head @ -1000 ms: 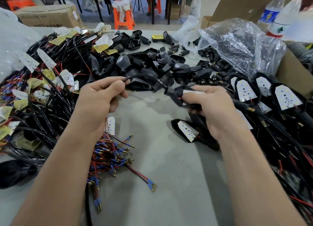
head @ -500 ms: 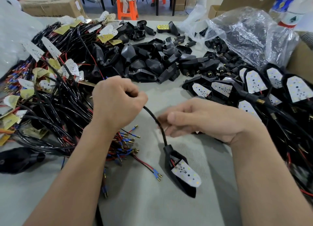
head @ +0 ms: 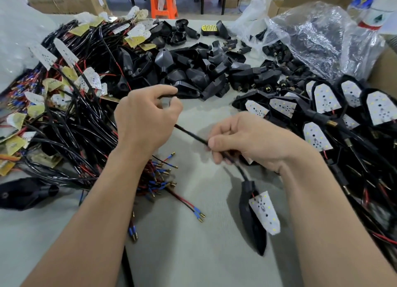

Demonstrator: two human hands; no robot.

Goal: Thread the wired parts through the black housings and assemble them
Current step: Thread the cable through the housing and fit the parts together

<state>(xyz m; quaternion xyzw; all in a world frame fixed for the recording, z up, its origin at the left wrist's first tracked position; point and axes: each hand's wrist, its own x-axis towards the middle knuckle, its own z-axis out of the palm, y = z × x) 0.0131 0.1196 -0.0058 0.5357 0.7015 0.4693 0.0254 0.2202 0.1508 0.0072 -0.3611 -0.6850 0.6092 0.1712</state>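
Hands [head: 144,117] [head: 251,140] both pinch cable [head: 191,135] above dangling housing [head: 251,218]

The grey ribbed worktop [head: 193,254] is crowded along its far and side edges. On the left lies a tangle of black wires [head: 71,123] bearing white and yellow boards [head: 64,52]. Loose leads [head: 163,177] with blue sleeves and brass tips fan out beside its near edge. 1 housing [head: 23,193] sits alone at the near left. A pile of black housings [head: 193,72] fills the far middle, with a yellow-faced part [head: 209,28] behind it. Assembled units [head: 326,97] cover the right, with a clear bag [head: 318,35] behind them.
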